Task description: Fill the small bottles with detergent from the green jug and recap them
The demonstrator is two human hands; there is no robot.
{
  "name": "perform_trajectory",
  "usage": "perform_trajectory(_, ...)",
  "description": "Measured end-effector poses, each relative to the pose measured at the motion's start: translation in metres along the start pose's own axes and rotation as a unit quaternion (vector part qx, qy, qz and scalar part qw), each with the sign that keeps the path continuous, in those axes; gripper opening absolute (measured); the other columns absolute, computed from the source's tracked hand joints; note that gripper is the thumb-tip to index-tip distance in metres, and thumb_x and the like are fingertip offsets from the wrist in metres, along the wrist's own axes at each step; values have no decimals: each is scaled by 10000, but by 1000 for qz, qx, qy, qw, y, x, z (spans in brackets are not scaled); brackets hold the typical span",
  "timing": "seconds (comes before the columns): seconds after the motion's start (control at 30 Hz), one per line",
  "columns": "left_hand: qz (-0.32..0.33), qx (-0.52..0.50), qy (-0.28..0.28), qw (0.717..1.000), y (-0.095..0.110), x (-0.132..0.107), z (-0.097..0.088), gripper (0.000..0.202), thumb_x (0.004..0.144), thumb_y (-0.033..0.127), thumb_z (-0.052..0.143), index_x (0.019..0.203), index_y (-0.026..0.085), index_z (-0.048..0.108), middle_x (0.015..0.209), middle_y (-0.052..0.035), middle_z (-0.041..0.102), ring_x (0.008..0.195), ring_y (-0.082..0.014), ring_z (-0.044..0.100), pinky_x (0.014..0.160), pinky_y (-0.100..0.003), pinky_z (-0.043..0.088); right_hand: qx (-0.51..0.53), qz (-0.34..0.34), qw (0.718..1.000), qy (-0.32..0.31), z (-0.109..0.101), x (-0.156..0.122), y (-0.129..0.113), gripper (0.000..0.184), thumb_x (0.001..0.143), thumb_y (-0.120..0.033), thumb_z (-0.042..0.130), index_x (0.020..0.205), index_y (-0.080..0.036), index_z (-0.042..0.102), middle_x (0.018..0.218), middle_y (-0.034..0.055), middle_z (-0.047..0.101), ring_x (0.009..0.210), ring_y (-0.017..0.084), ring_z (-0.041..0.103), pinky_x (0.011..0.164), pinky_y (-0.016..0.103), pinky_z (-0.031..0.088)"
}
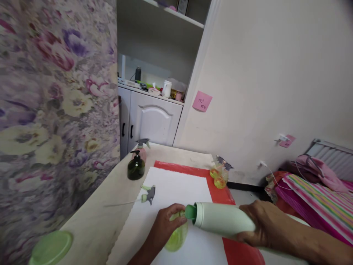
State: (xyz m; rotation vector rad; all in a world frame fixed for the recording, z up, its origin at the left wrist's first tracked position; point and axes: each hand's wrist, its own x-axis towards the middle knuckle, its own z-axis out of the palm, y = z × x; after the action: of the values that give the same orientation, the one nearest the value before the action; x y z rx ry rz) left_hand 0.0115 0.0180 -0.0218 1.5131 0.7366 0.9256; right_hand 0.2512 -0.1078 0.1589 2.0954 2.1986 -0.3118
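Observation:
My right hand (261,224) grips a large pale green bottle (223,219), tipped on its side with its green spout (191,212) against the mouth of a small yellow-green spray bottle (176,237). My left hand (165,224) is wrapped round that small bottle, holding it on the white mat (176,187). A detached spray head with a long dip tube (147,195) lies on the mat's left edge.
A dark green pump bottle (136,167) and a pink spray bottle (142,147) stand at the table's far left. Two yellow-green spray bottles (220,175) stand at the far right on the red cloth (220,191). A green lid (51,247) lies near left. A floral curtain (49,103) hangs left.

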Motion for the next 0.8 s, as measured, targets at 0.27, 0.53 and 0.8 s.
perform_trajectory(0.27, 2, 6, -2, 1000, 3, 0, 0, 177, 709, 255, 683, 874, 203, 722, 878, -18, 751, 916, -245, 657, 867, -321, 460, -4, -3, 1000, -11, -3, -1, -4, 297, 744, -513, 618, 778, -224, 677, 671, 36, 726, 581, 176, 630, 482, 230, 319)
perform_trajectory(0.53, -1, 3, 0, 1000, 1, 0, -1, 181, 709, 269, 686, 879, 214, 720, 891, -18, 755, 928, -250, 661, 880, -333, 466, -9, -3, 1000, -7, -2, 0, -4, 292, 738, -506, 628, 774, -220, 676, 668, 38, 724, 577, 172, 620, 481, 231, 315)
perform_trajectory(0.8, 7, -5, -4, 1000, 1, -1, -1, 173, 717, 258, 691, 878, 205, 723, 890, -21, 752, 930, -248, 660, 875, -327, 462, 0, -6, 1000, -4, -4, -1, -4, 254, 727, -467, 634, 769, -220, 673, 658, 38, 717, 578, 189, 631, 483, 245, 335)
